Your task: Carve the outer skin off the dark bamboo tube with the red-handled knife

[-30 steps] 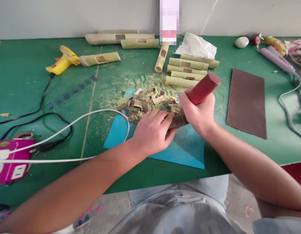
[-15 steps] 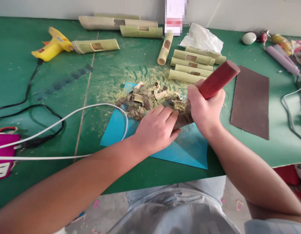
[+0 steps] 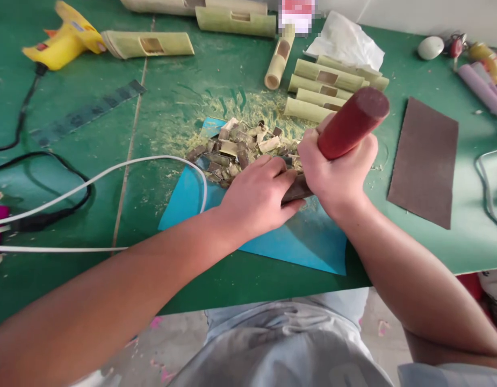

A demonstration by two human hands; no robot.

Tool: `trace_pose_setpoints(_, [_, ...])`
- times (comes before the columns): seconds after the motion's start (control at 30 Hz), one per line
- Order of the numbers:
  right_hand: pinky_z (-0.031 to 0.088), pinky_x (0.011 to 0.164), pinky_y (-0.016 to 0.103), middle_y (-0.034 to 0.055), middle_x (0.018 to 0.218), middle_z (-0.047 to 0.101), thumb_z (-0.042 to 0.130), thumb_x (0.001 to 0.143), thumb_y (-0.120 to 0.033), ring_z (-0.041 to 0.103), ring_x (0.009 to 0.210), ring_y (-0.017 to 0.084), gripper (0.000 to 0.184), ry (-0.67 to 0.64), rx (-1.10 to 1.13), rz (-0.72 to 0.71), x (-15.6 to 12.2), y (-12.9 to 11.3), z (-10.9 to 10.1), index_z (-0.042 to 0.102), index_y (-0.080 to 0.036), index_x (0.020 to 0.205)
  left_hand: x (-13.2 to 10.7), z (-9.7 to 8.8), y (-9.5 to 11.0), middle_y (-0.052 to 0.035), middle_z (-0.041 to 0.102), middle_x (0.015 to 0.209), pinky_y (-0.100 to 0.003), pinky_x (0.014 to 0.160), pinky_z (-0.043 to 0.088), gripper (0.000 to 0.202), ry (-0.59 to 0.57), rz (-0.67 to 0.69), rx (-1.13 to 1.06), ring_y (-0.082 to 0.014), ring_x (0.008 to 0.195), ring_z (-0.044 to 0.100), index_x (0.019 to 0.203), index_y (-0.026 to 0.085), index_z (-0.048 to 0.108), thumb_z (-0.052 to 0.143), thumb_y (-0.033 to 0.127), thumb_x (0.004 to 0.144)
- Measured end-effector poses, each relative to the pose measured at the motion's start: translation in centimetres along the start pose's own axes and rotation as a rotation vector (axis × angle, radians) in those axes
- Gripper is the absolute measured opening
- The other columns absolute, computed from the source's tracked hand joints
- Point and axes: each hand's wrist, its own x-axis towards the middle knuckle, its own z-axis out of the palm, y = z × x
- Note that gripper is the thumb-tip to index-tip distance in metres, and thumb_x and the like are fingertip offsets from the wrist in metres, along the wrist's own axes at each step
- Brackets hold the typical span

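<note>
My right hand [image 3: 339,172] is closed around the thick red handle of a tool [image 3: 353,126]. Its working end is hidden below my fist, so I cannot make out what kind of tool it is. My left hand [image 3: 258,196] is wrapped over a dark brown bamboo piece [image 3: 296,189], which shows between thumb and fingers and runs up to my right fist. Both hands are above a blue sheet [image 3: 304,250]. Just beyond them lies a heap of bamboo chips [image 3: 236,148], dark and pale, with sawdust [image 3: 256,102] scattered behind it.
Notched bamboo tubes [image 3: 312,107] lie behind my right hand, others farther back. A yellow glue gun [image 3: 65,40] rests at the left beside a notched tube [image 3: 171,44]. A white cable [image 3: 99,180] loops over the blue sheet. Brown sandpaper-like sheet [image 3: 425,161] lies at the right.
The camera view has shifted and tilted, so the far things sit higher in the picture. The red handle now points more toward the camera. Both hands keep their grips.
</note>
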Motion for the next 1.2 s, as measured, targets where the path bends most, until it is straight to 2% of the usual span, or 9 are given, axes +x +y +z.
trace_pose_setpoints(0.1, [0.032, 0.053, 0.029, -0.0074, 0.059, 0.028, 0.066, 0.082, -0.012, 0.028, 0.056, 0.008, 0.047, 0.017, 0.064, 0.057, 0.2, -0.2, -0.1, 0.026, -0.026, 0.062, 0.2, -0.1, -0.1, -0.0135, 0.070, 0.099, -0.046, 0.088, 0.058, 0.028, -0.004, 0.004, -0.010, -0.0314, 0.099, 0.067, 0.102, 0.011, 0.073, 0.071, 0.038, 0.093])
trace_pose_setpoints(0.2, [0.024, 0.049, 0.028, -0.0080, 0.058, 0.027, 0.064, 0.082, -0.012, 0.027, 0.054, 0.008, 0.044, 0.029, 0.151, 0.155, 0.5, -0.3, -0.2, 0.029, -0.026, 0.059, 0.2, -0.2, -0.1, -0.0134, 0.069, 0.099, -0.044, 0.090, 0.058, 0.032, 0.008, 0.011, 0.008, -0.0310, 0.101, 0.068, 0.105, 0.009, 0.074, 0.073, 0.038, 0.092])
trace_pose_setpoints(0.27, [0.026, 0.049, 0.028, -0.0078, 0.056, 0.028, 0.063, 0.083, -0.013, 0.031, 0.052, 0.008, 0.042, 0.072, 0.203, 0.200, 0.6, -0.2, -0.3, 0.033, -0.026, 0.056, 0.1, -0.1, 0.0, -0.0135, 0.069, 0.099, -0.043, 0.089, 0.058, 0.032, 0.023, 0.021, 0.037, -0.0309, 0.101, 0.068, 0.106, 0.008, 0.073, 0.073, 0.037, 0.091])
trace_pose_setpoints(0.37, [0.030, 0.051, 0.029, -0.0070, 0.054, 0.030, 0.063, 0.086, -0.012, 0.035, 0.052, 0.009, 0.046, 0.127, 0.251, 0.185, 0.7, 0.0, -0.5, 0.033, -0.025, 0.053, -0.2, -0.1, 0.0, -0.0136, 0.069, 0.097, -0.043, 0.083, 0.058, 0.030, 0.044, 0.046, 0.072, -0.0310, 0.097, 0.068, 0.107, 0.008, 0.071, 0.071, 0.035, 0.093])
trace_pose_setpoints(0.5, [0.033, 0.051, 0.029, -0.0059, 0.054, 0.035, 0.068, 0.088, -0.018, 0.040, 0.053, 0.010, 0.048, 0.091, 0.232, 0.144, 0.4, 0.3, -0.9, 0.037, -0.025, 0.052, -0.5, -0.1, 0.1, -0.0149, 0.070, 0.097, -0.045, 0.079, 0.057, 0.032, 0.053, 0.093, 0.111, -0.0312, 0.093, 0.067, 0.112, 0.007, 0.069, 0.067, 0.035, 0.095])
trace_pose_setpoints(0.63, [0.037, 0.050, 0.029, -0.0052, 0.054, 0.044, 0.069, 0.088, -0.023, 0.043, 0.052, 0.010, 0.041, 0.081, 0.245, 0.123, -0.2, 0.6, -1.4, 0.046, -0.024, 0.054, -0.7, -0.3, 0.4, -0.0169, 0.071, 0.098, -0.045, 0.072, 0.055, 0.041, 0.076, 0.134, 0.130, -0.0323, 0.090, 0.067, 0.115, 0.004, 0.067, 0.064, 0.040, 0.095])
trace_pose_setpoints(0.8, [0.043, 0.054, 0.030, -0.0046, 0.059, 0.050, 0.068, 0.092, -0.031, 0.050, 0.056, 0.012, 0.035, 0.072, 0.248, 0.107, -0.8, 0.7, -1.5, 0.051, -0.025, 0.062, -0.8, -0.4, 0.7, -0.0171, 0.072, 0.096, -0.045, 0.069, 0.055, 0.034, 0.110, 0.161, 0.161, -0.0316, 0.086, 0.067, 0.114, 0.003, 0.068, 0.057, 0.032, 0.098])
trace_pose_setpoints(0.97, [0.045, 0.055, 0.031, -0.0045, 0.062, 0.052, 0.068, 0.094, -0.032, 0.052, 0.057, 0.012, 0.034, 0.067, 0.241, 0.062, -1.0, 1.2, -1.4, 0.052, -0.024, 0.065, -0.8, -0.4, 0.8, -0.0144, 0.072, 0.092, -0.042, 0.068, 0.054, 0.033, 0.147, 0.173, 0.170, -0.0297, 0.084, 0.068, 0.114, 0.002, 0.069, 0.061, 0.030, 0.097])
trace_pose_setpoints(1.2, [0.046, 0.056, 0.033, -0.0038, 0.061, 0.053, 0.069, 0.092, -0.029, 0.052, 0.057, 0.013, 0.032, 0.083, 0.179, 0.047, -1.0, 1.2, -1.5, 0.053, -0.025, 0.064, -1.0, -0.5, 0.9, -0.0139, 0.072, 0.093, -0.041, 0.069, 0.055, 0.034, 0.139, 0.174, 0.181, -0.0287, 0.086, 0.068, 0.116, 0.003, 0.068, 0.062, 0.031, 0.098])
